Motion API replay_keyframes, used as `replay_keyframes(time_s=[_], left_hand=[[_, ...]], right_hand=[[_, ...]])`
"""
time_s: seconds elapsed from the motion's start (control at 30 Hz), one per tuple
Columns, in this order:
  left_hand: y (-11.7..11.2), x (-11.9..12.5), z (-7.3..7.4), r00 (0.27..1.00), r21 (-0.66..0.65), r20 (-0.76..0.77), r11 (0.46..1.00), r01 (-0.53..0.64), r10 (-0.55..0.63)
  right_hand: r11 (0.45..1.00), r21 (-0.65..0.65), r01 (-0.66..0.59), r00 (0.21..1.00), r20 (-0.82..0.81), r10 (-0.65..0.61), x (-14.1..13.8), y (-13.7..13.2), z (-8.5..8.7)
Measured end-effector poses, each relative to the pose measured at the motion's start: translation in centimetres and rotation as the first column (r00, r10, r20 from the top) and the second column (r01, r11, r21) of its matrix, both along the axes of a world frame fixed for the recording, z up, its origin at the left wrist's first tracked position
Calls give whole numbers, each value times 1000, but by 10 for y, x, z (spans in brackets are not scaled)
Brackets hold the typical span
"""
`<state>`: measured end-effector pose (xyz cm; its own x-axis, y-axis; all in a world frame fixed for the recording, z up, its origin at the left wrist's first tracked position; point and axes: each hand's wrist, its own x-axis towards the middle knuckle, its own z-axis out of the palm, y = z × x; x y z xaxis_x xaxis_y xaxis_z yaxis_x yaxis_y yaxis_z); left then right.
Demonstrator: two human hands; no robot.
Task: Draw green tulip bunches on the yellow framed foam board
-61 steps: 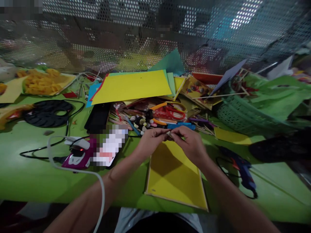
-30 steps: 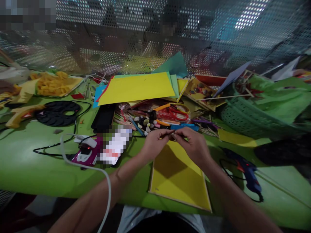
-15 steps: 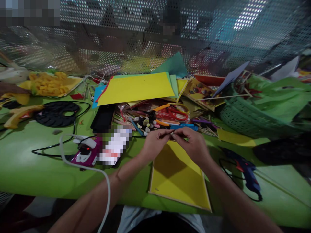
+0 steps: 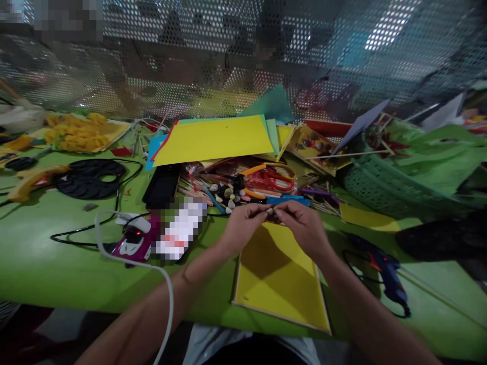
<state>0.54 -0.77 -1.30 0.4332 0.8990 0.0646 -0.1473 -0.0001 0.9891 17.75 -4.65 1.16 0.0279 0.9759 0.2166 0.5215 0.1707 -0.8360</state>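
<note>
Small pale piece (image 4: 270, 212) pinched between fingers of left hand (image 4: 243, 226) and right hand (image 4: 304, 226) (long axis unreadable), over yellow board (image 4: 281, 284); green basket (image 4: 371, 186) heaped with green sheets (image 4: 429, 157).

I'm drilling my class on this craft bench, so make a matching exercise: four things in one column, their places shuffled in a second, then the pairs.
Things
1. small pale piece
2. blue glue gun
3. red scissors
4. green basket

Places
A. pinched between the left hand and the right hand
B. farther back on the right, beyond the glue gun
C. just beyond both hands
D. lying to the right of the right forearm

Pairs: 1-A, 2-D, 3-C, 4-B
</note>
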Motion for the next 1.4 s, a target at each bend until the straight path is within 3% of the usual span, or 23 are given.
replay_keyframes(time_s=[0.33, 0.63, 0.97, 1.23, 1.4], left_hand=[[-4, -2, 4, 999, 18, -36, 999, -39, 40], [3, -2, 0, 999, -60, 39, 998, 11, -9], [0, 0, 0, 999, -45, 29, 999, -30, 31], [3, -1, 1, 993, -124, 116, 992, 32, -17], [3, -2, 1, 997, -96, 78, 995, 4, 3]], right_hand=[[997, 71, 24, 992, 123, -33, -1, 0, 4], [999, -51, -3, 998, -55, 1, 2, 3, -8], [989, 127, 75, 978, 186, -98, -7, -1, 2], [997, -26, 71, 993, -88, -73, -5, 1, -3], [999, -23, 31, 994, -103, -33, -3, 2, -5]])
